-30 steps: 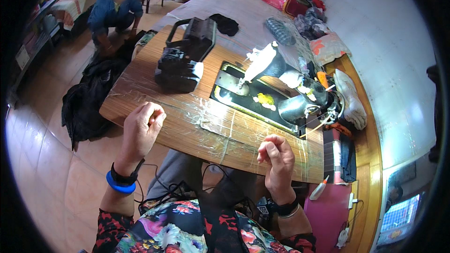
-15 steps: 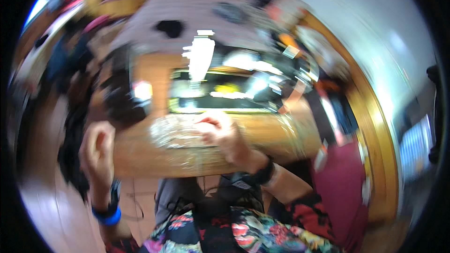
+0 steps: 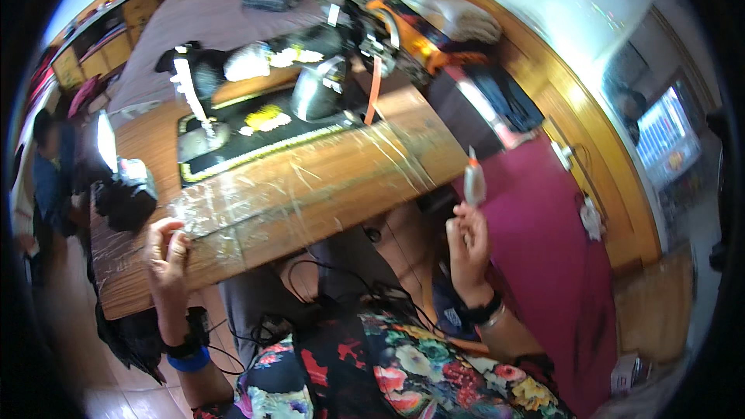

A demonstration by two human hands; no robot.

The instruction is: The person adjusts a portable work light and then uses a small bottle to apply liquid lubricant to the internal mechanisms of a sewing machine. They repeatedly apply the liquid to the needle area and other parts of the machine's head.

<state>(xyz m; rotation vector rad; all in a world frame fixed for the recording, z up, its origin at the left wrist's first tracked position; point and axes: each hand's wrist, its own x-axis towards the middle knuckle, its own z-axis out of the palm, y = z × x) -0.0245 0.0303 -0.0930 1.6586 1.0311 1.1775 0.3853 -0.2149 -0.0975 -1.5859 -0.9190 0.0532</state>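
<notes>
A small pale tube point(image 3: 474, 181) with an orange tip stands upright above the right hand point(image 3: 467, 239), its lower end pinched between the fingertips, just off the table's point(image 3: 310, 194) right corner. The left hand point(image 3: 165, 252) rests on the table's near edge, fingers curled on the taped wood, holding nothing. A sewing machine point(image 3: 310, 70) sits farther back.

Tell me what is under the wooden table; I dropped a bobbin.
Under the table show the person's grey-trousered legs and dark cables near the lap. The floor beneath is hidden by the tabletop and body; no bobbin shows.
</notes>
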